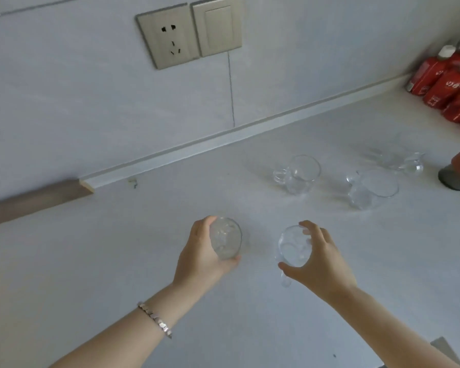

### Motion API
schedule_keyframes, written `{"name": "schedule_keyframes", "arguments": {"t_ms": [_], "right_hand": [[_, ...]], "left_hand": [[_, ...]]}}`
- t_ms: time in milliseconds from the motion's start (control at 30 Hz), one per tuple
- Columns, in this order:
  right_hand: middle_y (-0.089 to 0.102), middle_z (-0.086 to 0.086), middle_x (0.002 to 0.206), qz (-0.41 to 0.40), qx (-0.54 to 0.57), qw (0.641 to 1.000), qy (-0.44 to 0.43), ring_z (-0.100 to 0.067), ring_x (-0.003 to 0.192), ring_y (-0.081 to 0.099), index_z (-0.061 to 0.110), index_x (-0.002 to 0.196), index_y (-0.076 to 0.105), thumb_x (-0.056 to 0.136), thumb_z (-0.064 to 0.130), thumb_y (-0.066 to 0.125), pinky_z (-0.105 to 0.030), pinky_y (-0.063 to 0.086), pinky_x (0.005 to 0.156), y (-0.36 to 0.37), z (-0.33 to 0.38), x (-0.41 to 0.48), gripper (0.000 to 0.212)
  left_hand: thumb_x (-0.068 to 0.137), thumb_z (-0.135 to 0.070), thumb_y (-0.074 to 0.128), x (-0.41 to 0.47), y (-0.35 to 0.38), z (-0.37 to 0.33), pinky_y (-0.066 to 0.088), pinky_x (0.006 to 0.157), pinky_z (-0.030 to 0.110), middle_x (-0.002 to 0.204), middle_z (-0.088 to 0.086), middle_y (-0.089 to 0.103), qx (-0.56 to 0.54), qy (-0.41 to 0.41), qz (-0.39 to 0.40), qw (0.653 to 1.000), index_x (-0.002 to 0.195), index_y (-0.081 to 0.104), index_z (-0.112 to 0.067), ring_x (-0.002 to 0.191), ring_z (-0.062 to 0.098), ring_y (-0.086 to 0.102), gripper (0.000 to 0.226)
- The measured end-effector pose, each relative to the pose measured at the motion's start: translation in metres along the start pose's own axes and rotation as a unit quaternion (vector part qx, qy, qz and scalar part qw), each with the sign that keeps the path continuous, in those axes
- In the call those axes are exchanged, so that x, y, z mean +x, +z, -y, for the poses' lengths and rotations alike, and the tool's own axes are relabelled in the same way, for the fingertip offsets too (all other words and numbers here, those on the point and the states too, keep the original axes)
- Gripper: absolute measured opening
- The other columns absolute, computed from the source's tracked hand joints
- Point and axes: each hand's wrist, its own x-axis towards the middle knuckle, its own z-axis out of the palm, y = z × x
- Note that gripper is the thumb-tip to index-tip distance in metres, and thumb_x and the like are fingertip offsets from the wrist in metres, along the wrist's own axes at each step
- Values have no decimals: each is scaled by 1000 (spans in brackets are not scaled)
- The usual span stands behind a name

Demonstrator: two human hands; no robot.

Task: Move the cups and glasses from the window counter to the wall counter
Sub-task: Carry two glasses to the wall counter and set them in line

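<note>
Head view, and both hands reach out over the pale table (91, 261): the left hand (202, 257), bracelet (156, 320) on its wrist, wraps a clear glass (225, 239) from the side, while the right hand (320, 264) clasps a clear handled cup (294, 247), fingers arched over the rim. Both vessels stand upright, mouths up. Red bottles (446, 83) at the far right carry white lettering too blurred to read.
</note>
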Motion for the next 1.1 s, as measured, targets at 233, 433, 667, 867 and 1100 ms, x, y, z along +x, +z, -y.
{"name": "schedule_keyframes", "arguments": {"t_ms": [233,433,667,867,1100], "right_hand": [[38,5,138,67,-39,989,-126,-21,113,55,30,139,32,66,33,81,-27,48,84,102,136,-15,88],[45,1,133,99,-8,983,-157,-18,119,51,25,139,36,63,25,85,-26,43,90,216,250,-40,91],[47,-3,133,119,9,979,-163,-20,122,50,19,140,31,62,19,86,-29,41,96,329,364,-58,96],[46,-1,136,138,-27,973,-184,-19,124,49,17,139,32,63,22,85,-26,41,94,391,435,-58,92],[30,-5,142,164,-66,959,-223,-23,121,51,21,141,29,68,22,82,-25,45,92,453,512,-38,90]], "left_hand": [[45,-46,78,-60,-137,117,38,87,21,115,-8,49,-13,-94,-117,989,120,49,-25,103,6,49,83],[56,-35,84,-80,-266,240,39,79,24,112,-5,51,18,-150,-188,971,115,51,-24,94,10,49,68],[61,-32,84,-58,-395,367,47,90,35,126,9,46,58,-177,-236,954,129,44,-14,112,26,54,81],[63,-26,81,-13,-467,442,40,101,35,132,16,46,80,-209,-257,940,136,38,-8,126,29,44,86],[67,-19,78,14,-498,487,39,101,33,138,16,40,70,-213,-255,941,142,32,-7,129,29,41,90]]}}
